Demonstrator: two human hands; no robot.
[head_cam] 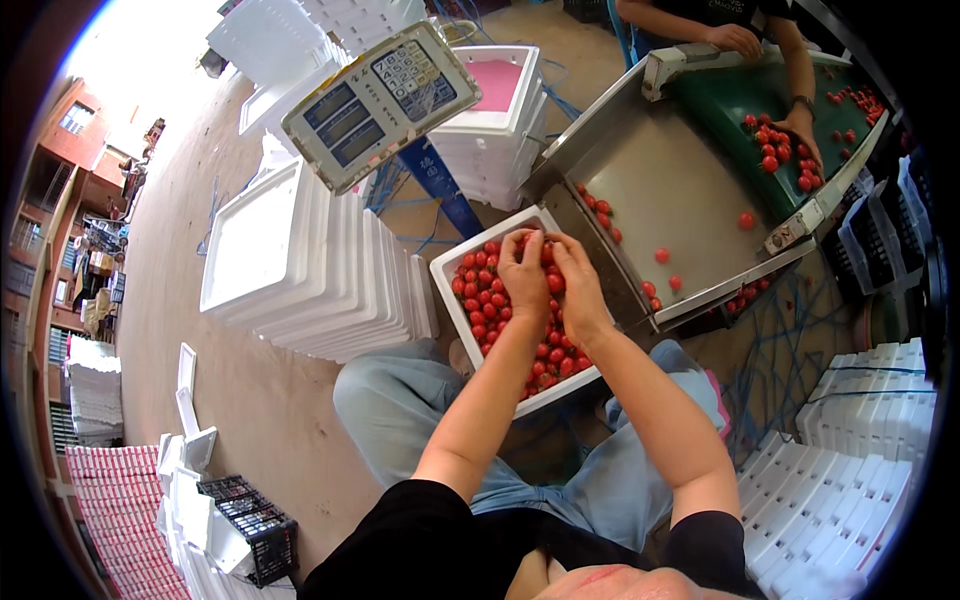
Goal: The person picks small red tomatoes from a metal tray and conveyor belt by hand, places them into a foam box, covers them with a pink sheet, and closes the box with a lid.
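A white foam box (463,341) full of red cherry tomatoes (481,298) stands between my knees, partly under my forearms. My left hand (524,276) is over the middle of the tomatoes, its fingers bent and its thumb drawn in toward them. Beside it, my right hand (579,285) curves palm inward along the box's right side. A few tomatoes show in the gap between both hands. My fingers hide whether either hand grips a tomato.
A weighing scale display (381,105) rises on a blue post (439,184) beyond the box. To the right, a metal sorting tray (652,172) holds scattered tomatoes; a co-worker's hand (802,139) touches tomatoes on its green belt (720,127). Stacked foam lids (322,277) stand left.
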